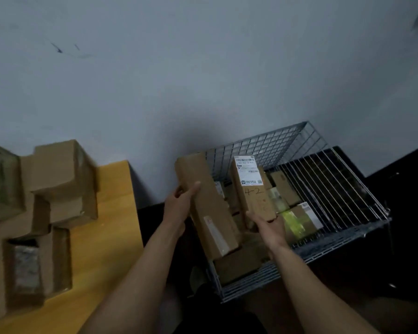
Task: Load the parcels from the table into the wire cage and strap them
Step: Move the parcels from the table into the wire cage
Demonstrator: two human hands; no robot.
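Both hands are busy over the wire cage [338,235], one parcel each.

Left hand [179,206]: fingers [179,191] clamped round the left edge of the long plain parcel [210,213], thumb across its top face. The long axis runs near-to-far, tilted. The far end is raised and points at the wall [203,80]. The near end is low, over the cage's near-left part, sitting on or just above another brown box [239,265] in the near corner; can't tell if they touch.

Right hand [269,227]: gripping the lower end of the labelled parcel [253,191] from below. The white shipping label is at the top end, with "4-2" handwritten under it. It is inside the cage, long axis close to upright and leaning slightly left, label end up and toward the wall. It runs roughly parallel to the long plain parcel, just to its right.

Also in the cage: a green-taped parcel [297,222] lying flat just right of the right hand, and a small brown box [284,186] behind it.

The cage sits on the dark floor [396,189] against the wall, right of the bench [106,237]. Stacked parcels [53,179] are on the bench, well apart from both hands. They are blurred, so no count.
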